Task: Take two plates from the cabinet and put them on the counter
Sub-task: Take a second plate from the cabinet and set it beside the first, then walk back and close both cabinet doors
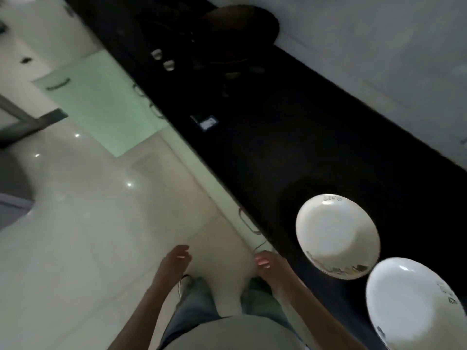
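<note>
Two white plates lie side by side on the black counter at the lower right. The farther plate has a dark pattern on its rim. The nearer plate is partly cut off by the frame's edge. My left hand hangs over the pale floor, fingers loosely curled, holding nothing. My right hand is at the counter's front edge, left of the farther plate and apart from it, fingers curled and empty.
A dark stove with a wok and two silver knobs sits farther along the counter. A small card-like object lies near the counter's edge. Cabinet doors with handles run below the counter. A pale green door shows at left.
</note>
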